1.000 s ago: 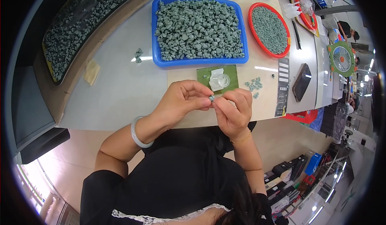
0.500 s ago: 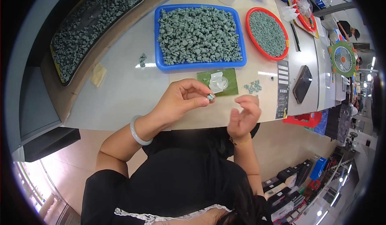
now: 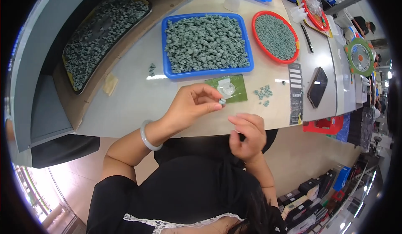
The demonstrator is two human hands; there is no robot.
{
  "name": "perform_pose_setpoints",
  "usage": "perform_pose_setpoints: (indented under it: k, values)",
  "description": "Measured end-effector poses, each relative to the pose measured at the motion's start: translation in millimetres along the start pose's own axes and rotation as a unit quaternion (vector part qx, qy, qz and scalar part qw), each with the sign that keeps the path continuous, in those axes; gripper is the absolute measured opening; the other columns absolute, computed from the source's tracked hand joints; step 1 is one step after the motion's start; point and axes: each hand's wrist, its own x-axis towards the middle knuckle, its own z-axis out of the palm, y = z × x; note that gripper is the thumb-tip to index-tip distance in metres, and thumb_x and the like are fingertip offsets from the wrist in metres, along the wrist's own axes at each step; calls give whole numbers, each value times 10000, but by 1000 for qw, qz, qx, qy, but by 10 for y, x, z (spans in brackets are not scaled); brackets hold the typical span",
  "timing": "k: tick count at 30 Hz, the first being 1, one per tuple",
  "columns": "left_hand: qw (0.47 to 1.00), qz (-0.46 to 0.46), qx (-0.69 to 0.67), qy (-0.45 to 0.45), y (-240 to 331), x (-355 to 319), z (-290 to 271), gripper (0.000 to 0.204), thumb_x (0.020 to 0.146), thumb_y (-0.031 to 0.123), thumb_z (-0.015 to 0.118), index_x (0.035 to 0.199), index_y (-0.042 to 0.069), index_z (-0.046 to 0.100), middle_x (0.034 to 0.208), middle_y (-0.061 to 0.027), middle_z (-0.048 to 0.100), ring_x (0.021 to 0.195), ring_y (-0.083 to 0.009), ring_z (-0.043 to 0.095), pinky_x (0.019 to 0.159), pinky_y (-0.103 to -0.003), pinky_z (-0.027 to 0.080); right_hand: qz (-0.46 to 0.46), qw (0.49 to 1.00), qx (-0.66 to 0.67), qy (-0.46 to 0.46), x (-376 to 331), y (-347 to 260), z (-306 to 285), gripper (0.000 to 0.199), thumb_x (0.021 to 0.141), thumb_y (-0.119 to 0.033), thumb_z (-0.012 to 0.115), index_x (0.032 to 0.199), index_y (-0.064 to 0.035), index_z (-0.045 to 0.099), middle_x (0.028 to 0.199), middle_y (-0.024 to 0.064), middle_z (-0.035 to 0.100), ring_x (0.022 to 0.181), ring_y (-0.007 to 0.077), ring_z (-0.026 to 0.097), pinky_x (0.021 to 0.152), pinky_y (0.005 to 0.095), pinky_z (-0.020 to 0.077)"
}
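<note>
My left hand [image 3: 190, 105], with a pale bangle at its wrist, pinches a small blue-green stone piece [image 3: 222, 102] between thumb and fingertips. To its right, my right hand [image 3: 248, 137] is raised near the table's front edge. Its fingers are bent with the thumb apart, and I see nothing held in it. Just beyond the left fingertips lies a green mat [image 3: 239, 87] bearing a small clear round dish [image 3: 226, 88]. Several loose small stones [image 3: 264, 92] are scattered right of the mat. Behind it stands a blue tray [image 3: 209, 71] heaped with grey-green stones.
A red round tray [image 3: 254, 30] of finer stones stands right of the blue one. Farther right lie a dark phone [image 3: 317, 87] and a black pen [image 3: 307, 38]. A squeeze bottle [image 3: 232, 1] is at the back. A dark tray of stones [image 3: 106, 33] sits far left.
My right hand has moved left and a little nearer to me, toward the left hand. The left hand keeps its pinch on the stone piece. The whole view has shifted slightly.
</note>
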Motion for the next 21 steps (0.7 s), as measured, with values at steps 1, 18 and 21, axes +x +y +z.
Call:
perform_pose_setpoints:
  k: [1, 18, 21]
  values:
    - [1000, 3, 13, 12, 56, 5, -34, 179, 749, 4, 631, 911, -10, 556, 861, -70, 605, 807, -133, 595, 746, -247, 485, 25, 999, 22, 11, -33, -22, -45, 133, 702, 5, 556, 809, -33, 486, 791, 105, 621, 697, 250, 553, 642, 316, 456]
    - [772, 129, 600, 168, 568, 132, -982, 110, 667, 21, 603, 776, 13, 616, 758, -111, 579, 653, -255, 563, 594, -314, 438, 406, 894, 80, 171, -460, 490, -562, 101, 775, -6, 596, 866, 25, 564, 702, 24, 555, 567, 64, 502, 532, 151, 394]
    - [755, 127, 623, 163, 368, 197, -855, 138, 647, -22, 592, 781, 5, 609, 742, -114, 561, 656, -268, 553, 603, -322, 432, 394, 900, 6, 186, -503, 962, -686, 84, 793, -41, 584, 858, 11, 592, 713, 18, 562, 600, 58, 505, 541, 168, 407]
